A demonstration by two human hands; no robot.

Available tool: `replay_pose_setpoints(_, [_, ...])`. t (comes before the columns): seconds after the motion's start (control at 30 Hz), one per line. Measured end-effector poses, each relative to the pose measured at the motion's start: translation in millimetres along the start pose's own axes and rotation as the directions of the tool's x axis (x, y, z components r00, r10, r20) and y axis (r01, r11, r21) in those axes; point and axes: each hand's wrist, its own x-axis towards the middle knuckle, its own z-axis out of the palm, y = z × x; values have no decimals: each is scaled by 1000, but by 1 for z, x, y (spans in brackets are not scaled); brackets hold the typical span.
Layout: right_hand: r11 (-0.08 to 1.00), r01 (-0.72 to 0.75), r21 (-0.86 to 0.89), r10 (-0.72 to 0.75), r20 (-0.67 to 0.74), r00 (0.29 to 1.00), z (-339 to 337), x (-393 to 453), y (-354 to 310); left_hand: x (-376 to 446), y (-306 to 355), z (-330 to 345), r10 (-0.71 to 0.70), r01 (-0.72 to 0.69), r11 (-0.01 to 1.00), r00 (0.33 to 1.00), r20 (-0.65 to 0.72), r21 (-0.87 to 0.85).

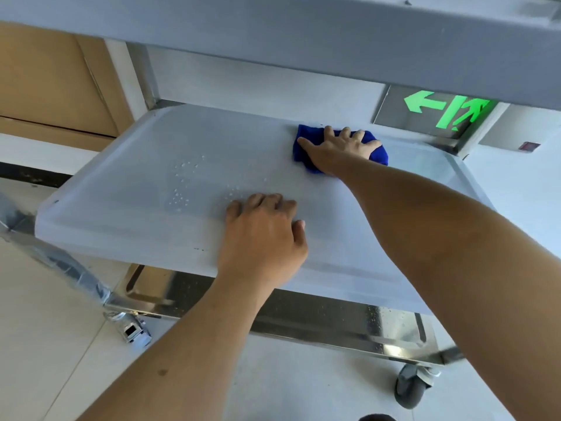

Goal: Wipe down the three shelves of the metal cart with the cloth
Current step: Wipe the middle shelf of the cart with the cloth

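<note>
Your right hand (343,148) lies flat on the blue cloth (378,153), fingers spread and straight, pressing it onto the middle shelf (121,189) near the far edge, right of centre; the palm covers most of the cloth, so its folds cannot be made out. Your left hand (262,229) rests knuckles-up on the same shelf near the front edge, fingers bent at the tips and holding nothing visible; what lies under the palm is hidden. Water droplets (182,189) sit on the shelf left of that hand. The top shelf (303,34) is cut off by the upper frame edge. The bottom shelf (318,317) shows only as a strip beneath your forearms. A green exit sign (440,112) is partly hidden behind the top shelf. One caster (409,390) shows at lower right.
</note>
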Motion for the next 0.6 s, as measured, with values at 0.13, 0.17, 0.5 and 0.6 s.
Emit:
replay_pose_setpoints(0.13, [1000,1,1,-1,3,1000,0,15,-7,0,0,2,-14,14,1000,1000,-24,-8])
replay_pose_setpoints(0.17, [1000,6,4,-6,4,1000,1,17,-7,-1,0,2,-16,15,1000,1000,-26,-8])
replay_pose_setpoints(0.5, [997,79,-4,-79,4,997,6,-21,4,-2,2,0,2,-3,1000,999,-33,-18])
replay_pose_setpoints(0.6, [995,95,1,-95,-15,995,10,-46,8,-2,3,-1,-3,3,1000,1000,-4,-13])
